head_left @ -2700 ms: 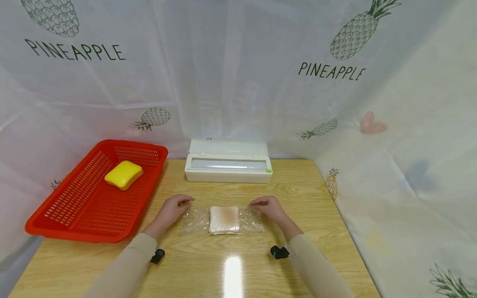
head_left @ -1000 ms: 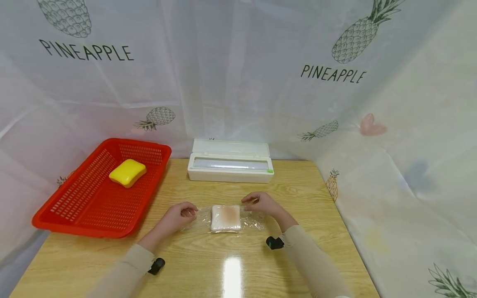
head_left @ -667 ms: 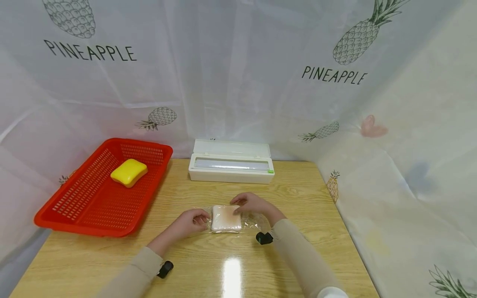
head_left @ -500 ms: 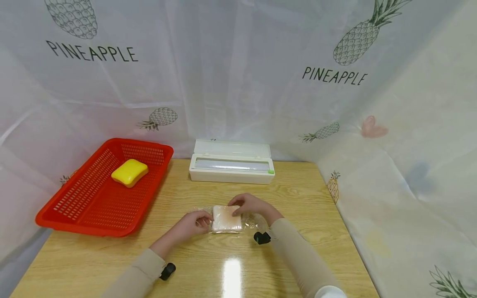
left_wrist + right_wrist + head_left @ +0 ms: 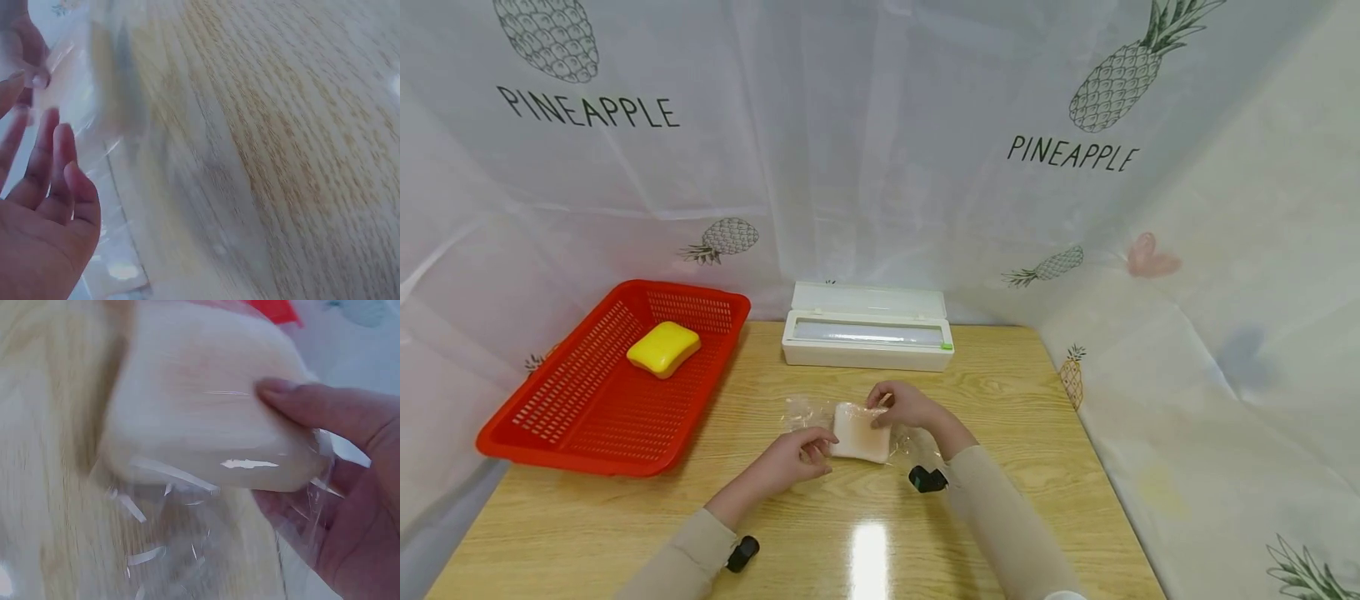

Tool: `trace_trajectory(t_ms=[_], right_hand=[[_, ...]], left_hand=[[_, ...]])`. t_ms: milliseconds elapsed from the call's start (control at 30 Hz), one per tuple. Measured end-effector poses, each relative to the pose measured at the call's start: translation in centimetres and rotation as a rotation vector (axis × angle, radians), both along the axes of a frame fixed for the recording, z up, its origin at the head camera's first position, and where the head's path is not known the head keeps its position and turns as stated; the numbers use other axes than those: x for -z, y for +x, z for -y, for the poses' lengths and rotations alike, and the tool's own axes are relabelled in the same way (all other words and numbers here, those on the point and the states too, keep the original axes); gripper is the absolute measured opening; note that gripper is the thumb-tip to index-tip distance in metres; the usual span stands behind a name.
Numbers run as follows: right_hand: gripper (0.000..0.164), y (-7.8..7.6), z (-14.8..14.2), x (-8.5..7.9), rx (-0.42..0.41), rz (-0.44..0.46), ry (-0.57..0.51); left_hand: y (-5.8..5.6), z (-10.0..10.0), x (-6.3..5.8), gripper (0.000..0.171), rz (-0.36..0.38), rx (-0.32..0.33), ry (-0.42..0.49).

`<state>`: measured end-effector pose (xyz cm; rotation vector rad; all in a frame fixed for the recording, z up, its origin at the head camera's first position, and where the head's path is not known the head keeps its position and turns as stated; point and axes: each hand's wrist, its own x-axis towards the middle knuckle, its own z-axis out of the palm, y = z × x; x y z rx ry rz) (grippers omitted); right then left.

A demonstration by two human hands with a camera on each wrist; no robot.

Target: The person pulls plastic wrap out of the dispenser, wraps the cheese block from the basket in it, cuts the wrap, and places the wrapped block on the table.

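Note:
A square, white, toast-like slice (image 5: 859, 435) with a light brown patch lies inside clear cling film (image 5: 917, 448) near the table's middle. My right hand (image 5: 912, 408) grips its right side. In the right wrist view the thumb (image 5: 312, 403) presses on top and the other fingers go underneath, with the slice (image 5: 200, 394) tilted and partly raised off the wood. My left hand (image 5: 793, 458) is at the slice's lower left corner. Its fingers (image 5: 44, 156) are loosely spread in the left wrist view, holding nothing; whether they touch the film is unclear.
A white cling film box (image 5: 868, 354) stands at the back of the wooden table (image 5: 1000, 400), lid raised, roll inside. To the left, a red basket (image 5: 595, 458) contains a yellow rounded block (image 5: 664, 348). A pineapple-print curtain (image 5: 865, 167) hangs behind and at the sides.
Both hands have come inward from the film's ends to the slice. The right hand has taken hold of it and tilted it up; the left hand has slipped to its lower left corner.

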<state>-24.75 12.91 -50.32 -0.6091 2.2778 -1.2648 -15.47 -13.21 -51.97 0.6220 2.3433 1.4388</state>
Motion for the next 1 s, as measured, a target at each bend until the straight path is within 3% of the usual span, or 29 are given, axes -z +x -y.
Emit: trace_trajectory(t_ms=[167, 400, 500, 733, 1000], right_hand=[[0.022, 1.1, -0.4, 0.1, 0.218, 0.062, -0.174], [0.023, 4.6, 0.1, -1.8, 0.456, 0.148, -0.349], [0.024, 5.7, 0.3, -1.6, 0.508, 0.160, -0.381], [0.028, 6.8, -0.1, 2.7, 0.596, 0.184, -0.462], [0.038, 9.2, -1.0, 4.6, 0.584, 0.265, -0.522]], left_hand=[[0.4, -0.7, 0.2, 0.058, -0.025, -0.067, 0.035], [0.8, -2.8, 1.6, 0.062, 0.017, -0.194, 0.180], [0.5, -3.9, 2.2, 0.056, 0.067, -0.243, 0.259], [-0.3, -5.5, 2.9, 0.047, 0.165, -0.394, 0.325], [-0.8, -6.1, 3.9, 0.040, 0.158, -0.477, 0.268]])
